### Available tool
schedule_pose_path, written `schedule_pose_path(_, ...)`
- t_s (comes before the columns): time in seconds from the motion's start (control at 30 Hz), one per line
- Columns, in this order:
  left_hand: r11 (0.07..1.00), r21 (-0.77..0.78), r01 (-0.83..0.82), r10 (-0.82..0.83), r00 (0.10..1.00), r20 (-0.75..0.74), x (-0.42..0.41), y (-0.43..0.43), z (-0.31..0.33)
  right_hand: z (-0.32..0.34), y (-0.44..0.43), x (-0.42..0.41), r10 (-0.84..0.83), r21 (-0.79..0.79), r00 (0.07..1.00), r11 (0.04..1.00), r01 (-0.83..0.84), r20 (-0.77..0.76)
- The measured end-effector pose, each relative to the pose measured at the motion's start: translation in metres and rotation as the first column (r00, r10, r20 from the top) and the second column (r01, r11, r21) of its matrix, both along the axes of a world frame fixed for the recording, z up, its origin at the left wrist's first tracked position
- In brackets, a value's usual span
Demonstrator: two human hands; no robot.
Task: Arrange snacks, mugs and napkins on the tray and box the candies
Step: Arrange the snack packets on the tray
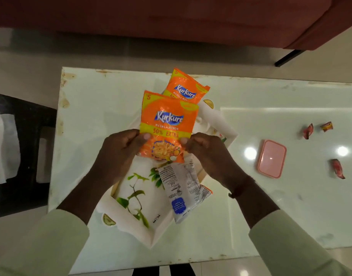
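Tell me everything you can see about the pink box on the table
The pink rectangular plastic box has rounded corners and a lid on it with a raised rim around a flat centre, which catches a small glint of light. It lies flat on the glossy white table, its long side turned a little off the table edge, to the right of the leaf-printed white tray. Nothing touches it: three wrapped red candies lie apart on its far right, and both hands are busy with an orange snack packet.
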State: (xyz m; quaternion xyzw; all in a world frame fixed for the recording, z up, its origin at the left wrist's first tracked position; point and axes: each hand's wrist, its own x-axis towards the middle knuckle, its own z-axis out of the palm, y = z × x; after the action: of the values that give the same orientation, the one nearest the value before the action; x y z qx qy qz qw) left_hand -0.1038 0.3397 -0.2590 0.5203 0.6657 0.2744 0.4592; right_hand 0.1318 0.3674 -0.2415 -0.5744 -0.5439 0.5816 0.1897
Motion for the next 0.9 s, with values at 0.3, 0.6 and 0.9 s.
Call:
schedule_pose_path(0.3, 0.999, 0.049, -0.011, 0.016, 0.996, -0.087, 0.054, 0.036, 0.008, 0.0, -0.021, 0.025, -0.502, -0.073, 0.862, 0.859, 0.506, 0.071)
schedule_pose_path(0.6, 0.963, 0.149, 0.227, -0.117, 0.842, -0.527, 0.113, 0.074, -0.012, -0.026, -0.012, 0.047, -0.569, 0.039, 0.744, 0.802, 0.595, 0.349)
schedule_pose_path(0.9, 0.923, 0.282, 0.262, -0.079, 0.846, -0.527, 0.114, 0.072, -0.014, -0.029, -0.01, 0.046, -0.565, 0.128, 0.656, 0.798, 0.589, 0.5)
